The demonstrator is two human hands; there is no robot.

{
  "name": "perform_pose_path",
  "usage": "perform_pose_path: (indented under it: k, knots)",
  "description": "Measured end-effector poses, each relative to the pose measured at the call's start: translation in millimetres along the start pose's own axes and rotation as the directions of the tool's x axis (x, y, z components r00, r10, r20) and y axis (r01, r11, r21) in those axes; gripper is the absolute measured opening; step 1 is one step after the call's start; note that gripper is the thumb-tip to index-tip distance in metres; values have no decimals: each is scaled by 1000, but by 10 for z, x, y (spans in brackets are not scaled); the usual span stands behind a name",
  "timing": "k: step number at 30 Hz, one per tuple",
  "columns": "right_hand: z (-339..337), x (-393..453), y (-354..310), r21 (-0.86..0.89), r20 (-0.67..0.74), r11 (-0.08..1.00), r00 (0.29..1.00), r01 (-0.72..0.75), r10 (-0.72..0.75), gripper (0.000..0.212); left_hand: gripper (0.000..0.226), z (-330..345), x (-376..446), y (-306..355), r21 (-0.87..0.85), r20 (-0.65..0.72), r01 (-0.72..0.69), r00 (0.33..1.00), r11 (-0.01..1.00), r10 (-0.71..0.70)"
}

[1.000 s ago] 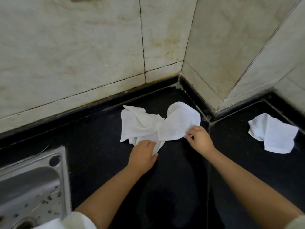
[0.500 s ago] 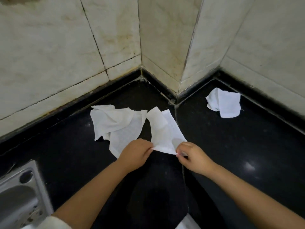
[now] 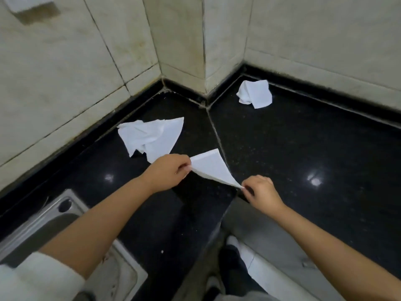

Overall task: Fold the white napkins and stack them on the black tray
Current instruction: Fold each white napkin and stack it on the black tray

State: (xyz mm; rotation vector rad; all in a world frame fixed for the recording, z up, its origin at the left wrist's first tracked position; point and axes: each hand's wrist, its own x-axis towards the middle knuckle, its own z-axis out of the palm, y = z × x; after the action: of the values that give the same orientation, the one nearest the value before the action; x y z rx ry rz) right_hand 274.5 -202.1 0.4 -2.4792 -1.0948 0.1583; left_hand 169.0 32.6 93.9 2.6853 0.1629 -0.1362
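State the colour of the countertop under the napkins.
Speckled glossy black stone countertop, clearest in the head view.

Held napkin (image 3: 210, 168) between hands; crumpled napkin (image 3: 149, 135) behind-left, another napkin (image 3: 255, 97) far right; sink (image 3: 43, 224) near-left.

Light: dim, soft, from overhead
Glare: two bright spots on the glossy counter (image 3: 303, 153)
Blur: slight softness throughout
Distortion: walls (image 3: 54, 68) bow at edges

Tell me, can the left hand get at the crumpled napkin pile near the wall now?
Probably yes, once freed: the left hand pinches the held napkin, but the crumpled napkin pile lies just beyond it with nothing between.
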Motion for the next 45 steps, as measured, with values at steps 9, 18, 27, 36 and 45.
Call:
perform_pose_path:
  k: [9, 18, 27, 36, 45]
  knots:
    - [-1432, -361, 755, -130, -250, 930, 919, -344, 305, 15, 22, 102, 909, 1170, 67, -139, -102, 984, 993, 110]
    - [-2817, -1037, 1847, -146, -618, 788, 677, -598, 399, 16, 24, 398, 1924, 2929, 6, -316, -401, 868, 916, 382]
    - [-1926, -2248, 2532, -341, 153, 879, 902, -335, 403, 15, 26, 1571, 1868, 3112, 170, 377, -552, 802, 817, 463]
    - [-1748, -2304, 2958, 5, 479, 832, 732, -555, 485, 23, 19, 2068, 1959, 3058, 82, 679, -465, 674, 882, 292]
    - [-1708, -1980, 3455, 13, 126, 658, 654, -753, 746, 26, 21, 2279, 2605, 3362, 117, 384, -321, 887, 940, 255]
